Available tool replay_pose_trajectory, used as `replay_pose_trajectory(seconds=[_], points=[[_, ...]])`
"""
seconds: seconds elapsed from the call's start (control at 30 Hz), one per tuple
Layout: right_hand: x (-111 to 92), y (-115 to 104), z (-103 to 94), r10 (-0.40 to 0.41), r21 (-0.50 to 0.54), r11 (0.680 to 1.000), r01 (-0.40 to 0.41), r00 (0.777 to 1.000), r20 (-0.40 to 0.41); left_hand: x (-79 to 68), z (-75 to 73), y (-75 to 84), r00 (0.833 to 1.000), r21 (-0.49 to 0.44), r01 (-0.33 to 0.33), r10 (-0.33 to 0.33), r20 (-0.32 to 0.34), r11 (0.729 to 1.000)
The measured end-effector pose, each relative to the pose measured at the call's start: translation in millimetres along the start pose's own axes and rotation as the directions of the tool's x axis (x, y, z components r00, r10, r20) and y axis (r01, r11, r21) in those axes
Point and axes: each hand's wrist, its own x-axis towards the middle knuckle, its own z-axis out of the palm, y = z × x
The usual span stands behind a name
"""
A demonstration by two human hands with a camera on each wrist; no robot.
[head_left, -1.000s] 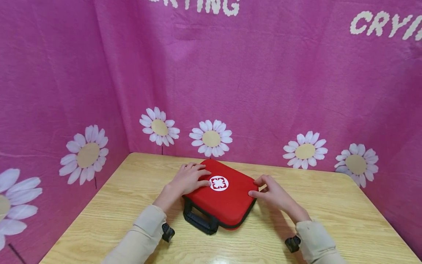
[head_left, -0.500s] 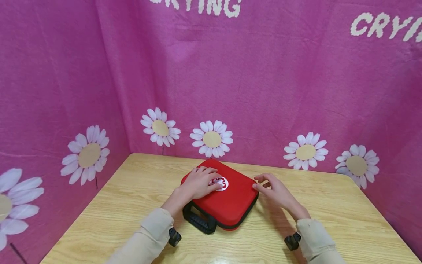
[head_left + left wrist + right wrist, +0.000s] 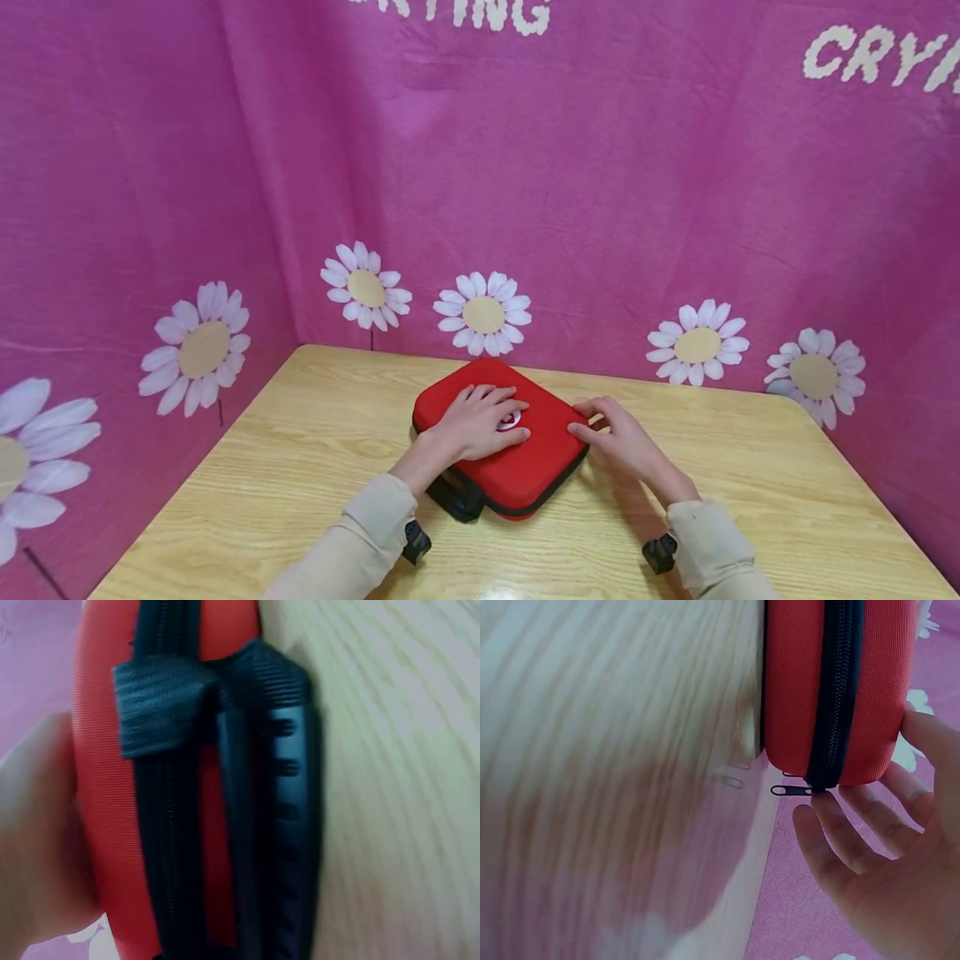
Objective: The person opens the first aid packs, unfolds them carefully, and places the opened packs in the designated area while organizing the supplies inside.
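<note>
A red zip case (image 3: 536,471) with a black zip edge and a white round emblem (image 3: 510,420) lies flat on the table. My left hand (image 3: 480,423) rests on its top, fingers spread, partly covering the emblem. Below that wrist the black carry handle (image 3: 455,497) sticks out; it also fills the left wrist view beside the zip (image 3: 171,840). At the right corner my right hand (image 3: 618,433) touches the case with loosely bent fingers. Its thumb lies at the top edge, as the right wrist view shows. The fingertips are at the end, close to a dangling zip pull (image 3: 791,790).
The light wooden table (image 3: 285,450) spreads around the case. A pink cloth (image 3: 570,183) with white daisies hangs behind and at both sides. Both wrists wear small black cameras.
My left hand has slid rightward across the case's top, onto the emblem. The case has turned slightly, its back corner shifting right. The right hand stays at the right corner with small finger shifts.
</note>
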Motion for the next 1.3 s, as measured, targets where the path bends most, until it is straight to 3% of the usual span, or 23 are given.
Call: replay_pose_trajectory(seconds=[0.33, 0.53, 0.73, 1.07, 1.3], points=[[-4, 15, -9.7, 0.000, -0.028, 1.000, 0.000, 1.000, 0.021, -2.6, 9.3, -6.6, 0.999, -0.011, -0.039, 0.039, -0.005, 0.999], [-4, 27, -19.6, 0.024, -0.027, 0.999, -0.021, 0.996, 0.086, -3.1, 8.3, -6.7, 0.999, -0.015, -0.049, 0.049, 0.004, 0.999], [0, 35, -15.9, 0.028, -0.042, 0.999, -0.022, 0.988, 0.150, -3.1, 8.8, -7.9, 0.999, -0.003, -0.048, 0.048, 0.004, 0.999], [2, 42, -11.1, 0.042, -0.116, 0.993, -0.028, 0.993, 0.114, -3.0, 12.7, -7.6, 0.999, 0.001, -0.048, 0.048, 0.008, 0.999], [1, 40, -15.0, 0.033, -0.049, 0.998, -0.026, 0.991, 0.131, -3.6, 9.6, -6.8, 0.999, 0.007, -0.037, 0.037, 0.005, 0.999]])
